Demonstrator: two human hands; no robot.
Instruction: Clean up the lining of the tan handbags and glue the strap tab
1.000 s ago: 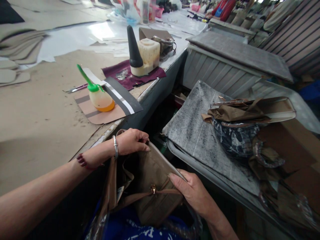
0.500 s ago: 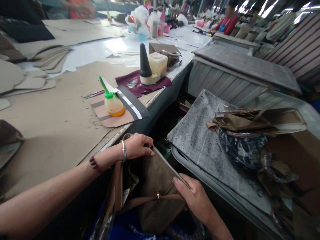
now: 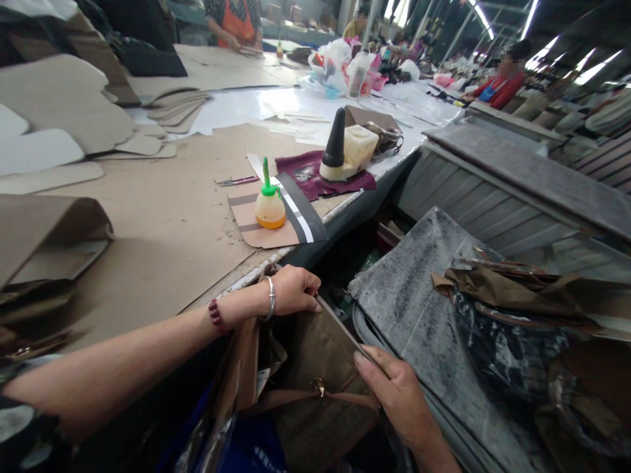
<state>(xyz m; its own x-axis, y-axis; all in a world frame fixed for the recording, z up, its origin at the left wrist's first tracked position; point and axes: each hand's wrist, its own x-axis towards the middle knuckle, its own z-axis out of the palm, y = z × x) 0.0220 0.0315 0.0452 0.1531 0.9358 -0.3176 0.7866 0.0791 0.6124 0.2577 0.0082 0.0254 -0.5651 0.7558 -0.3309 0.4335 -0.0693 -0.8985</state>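
A brown bag [image 3: 323, 355] with a strap and a small gold-coloured metal fitting [image 3: 320, 387] is held low in front of me, beside the table edge. My left hand [image 3: 296, 290], with a silver bangle at the wrist, pinches the far upper corner of its edge. Further down the same edge, my right hand [image 3: 392, 384] grips with the thumb on top and the fingers hidden underneath. Below the bag lies blue material [image 3: 251, 443] with white print. Brown strips [image 3: 244, 368] and clear plastic hang at its left.
On the table [image 3: 162, 217] stand a green-capped bottle [image 3: 270, 209] with orange liquid and a black cone [image 3: 335, 141] beside a pale container. At right, a grey board [image 3: 409, 295] bears brown bag pieces [image 3: 532, 289] and plastic. Other people work farther back.
My view has swung left and up, so the surroundings sit further right and more of the table's left side shows. Both hands keep their hold on the bag's edge.
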